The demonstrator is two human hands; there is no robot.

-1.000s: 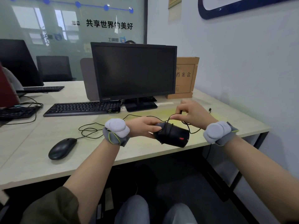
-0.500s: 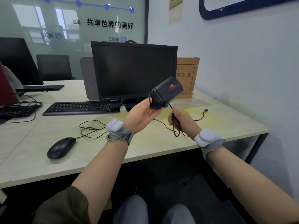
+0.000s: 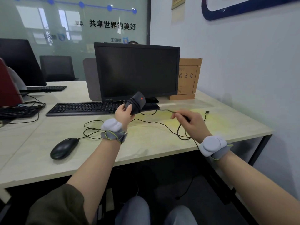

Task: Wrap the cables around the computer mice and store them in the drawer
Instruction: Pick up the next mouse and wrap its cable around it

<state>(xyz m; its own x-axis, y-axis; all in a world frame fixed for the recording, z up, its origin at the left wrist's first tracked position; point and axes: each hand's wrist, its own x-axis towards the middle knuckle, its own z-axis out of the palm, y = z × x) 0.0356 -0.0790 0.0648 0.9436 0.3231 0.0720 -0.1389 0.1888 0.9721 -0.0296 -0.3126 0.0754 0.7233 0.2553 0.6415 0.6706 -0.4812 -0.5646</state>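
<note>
Above desk (image 3: 146,143), half-wrapped mouse (image 3: 135,103) in left hand (image 3: 124,113)

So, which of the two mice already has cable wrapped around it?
The mouse with the red wheel, held up in the left hand. The other mouse lies on the desk, its cable loose.

The left hand (image 3: 124,112) has lowered the wrapped mouse (image 3: 136,102) from in front of the monitor's screen to its lower edge, just above the desk (image 3: 146,143), after lifting it from near the desk's front edge a second ago. The right hand (image 3: 190,122) has moved out to the right, away from the mouse, drawing the cable (image 3: 164,109) into a nearly level line between them, where half a second ago it hung down in a loop under the mouse.
</note>
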